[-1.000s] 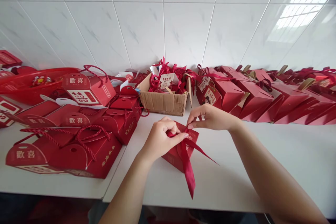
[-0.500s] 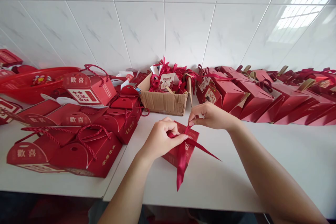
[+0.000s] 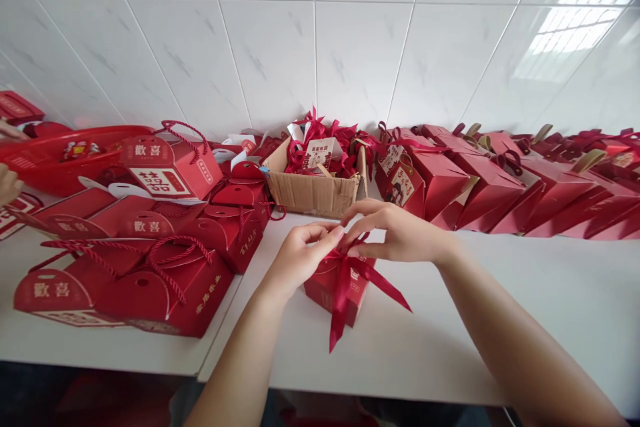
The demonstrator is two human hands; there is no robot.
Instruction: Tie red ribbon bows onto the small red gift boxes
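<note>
A small red gift box (image 3: 320, 288) with pale printed characters sits on the white table in front of me. Across its top lies a dark red satin ribbon (image 3: 341, 300), crossed in the middle, its two pointed tails hanging towards me and to the right. My left hand (image 3: 299, 255) is closed at the ribbon's upper left side, thumb against the fingers. From the right, my right hand (image 3: 400, 232) bends over the crossing with thumb and fingers on the ribbon. The fingers partly hide the loops.
Behind the gift box stands a cardboard box (image 3: 315, 195) full of ribbons and cards. Red boxes with rope handles (image 3: 165, 287) crowd the left. A row of tied red boxes (image 3: 487, 190) lines the wall at right. Another person's hand (image 3: 7, 183) shows beside a red basin (image 3: 45, 170).
My right hand has come down and left onto the ribbon's crossing. The gift box has shifted slightly left, its front side showing more. Another person's hands have appeared at the far left.
</note>
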